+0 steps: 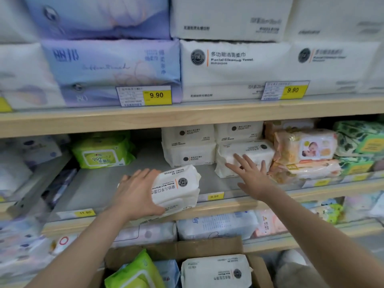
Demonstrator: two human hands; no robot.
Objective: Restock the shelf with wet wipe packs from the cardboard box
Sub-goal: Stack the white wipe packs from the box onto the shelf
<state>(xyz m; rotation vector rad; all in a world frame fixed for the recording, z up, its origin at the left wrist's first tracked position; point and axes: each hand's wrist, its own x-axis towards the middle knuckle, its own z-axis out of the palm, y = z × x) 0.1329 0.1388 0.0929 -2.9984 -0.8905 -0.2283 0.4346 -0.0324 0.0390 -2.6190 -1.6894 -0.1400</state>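
Observation:
My left hand (pixel 138 194) grips a white wet wipe pack (pixel 178 187) by its left end, holding it over the front edge of the middle shelf (pixel 99 183). My right hand (pixel 252 175) reaches in with fingers spread and straight, its fingertips on a white pack (pixel 259 150) that lies on the shelf to the right. More white packs (pixel 188 146) are stacked behind. The cardboard box (pixel 207 248) stands below at the bottom, holding a white pack (pixel 216 271) and a green pack (pixel 135 273).
A green pack (pixel 102 151) lies at the shelf's left, orange baby wipe packs (pixel 305 154) at its right. The upper shelf (pixel 187 115) carries large tissue packs and yellow 9.90 price tags (pixel 156 95). A lower shelf (pixel 216 225) holds more packs.

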